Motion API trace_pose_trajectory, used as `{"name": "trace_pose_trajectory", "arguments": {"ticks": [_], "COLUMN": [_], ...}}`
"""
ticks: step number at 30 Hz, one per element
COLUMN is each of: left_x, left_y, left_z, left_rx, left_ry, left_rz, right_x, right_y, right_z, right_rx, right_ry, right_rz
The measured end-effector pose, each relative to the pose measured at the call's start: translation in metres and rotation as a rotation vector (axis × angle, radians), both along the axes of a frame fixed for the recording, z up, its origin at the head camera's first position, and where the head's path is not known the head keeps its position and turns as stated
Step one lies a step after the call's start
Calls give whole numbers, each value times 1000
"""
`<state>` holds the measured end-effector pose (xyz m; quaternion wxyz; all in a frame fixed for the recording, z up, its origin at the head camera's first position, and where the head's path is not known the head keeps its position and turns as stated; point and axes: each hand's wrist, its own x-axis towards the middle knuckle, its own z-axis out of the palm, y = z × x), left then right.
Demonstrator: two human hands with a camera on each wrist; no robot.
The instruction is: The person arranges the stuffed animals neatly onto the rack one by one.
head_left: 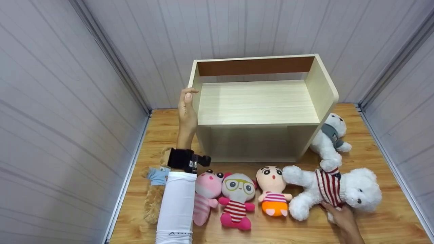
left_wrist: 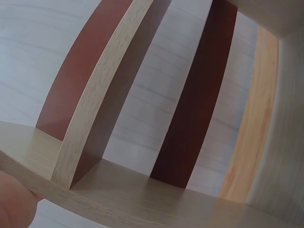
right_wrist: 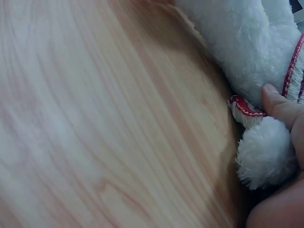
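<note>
My left hand (head_left: 188, 113) holds the front edge of the left side panel of a pale wooden shelf (head_left: 259, 101). In the left wrist view, one digit (left_wrist: 16, 202) shows beside the shelf's panel (left_wrist: 118, 194); the other fingers are hidden there. At the lower right, my right hand (head_left: 342, 217) grips a white teddy bear (head_left: 361, 189) by its striped sweater. The bear lies on its side on the floor, head to the right. The right wrist view shows my thumb (right_wrist: 278, 102) against the bear's white fur (right_wrist: 237, 52), next to a fluffy paw.
A row of plush toys lies before the shelf: a brown bear (head_left: 154, 200) partly behind my sleeve, a pink toy (head_left: 206, 189), a panda with glasses (head_left: 239, 189) and a doll in orange shorts (head_left: 273, 193). Another white plush (head_left: 327, 145) leans by the shelf's right side. Panel walls (head_left: 67, 118) enclose the floor.
</note>
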<state>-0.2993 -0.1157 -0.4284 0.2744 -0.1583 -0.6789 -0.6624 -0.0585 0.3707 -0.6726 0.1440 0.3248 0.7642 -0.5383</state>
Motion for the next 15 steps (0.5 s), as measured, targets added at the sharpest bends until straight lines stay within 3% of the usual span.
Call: {"name": "trace_pose_trajectory", "arguments": {"ticks": [5,15], "left_x": [0,0], "left_y": [0,-3], "left_z": [0,1], "left_rx": [6,24], "left_ry": [17,38], "left_rz": [6,25], "right_x": [0,6], "right_y": [0,3], "right_z": [-1,4], "right_rx": [5,-201], "right_ry": [34,40], "right_rz": [-24,-137]}}
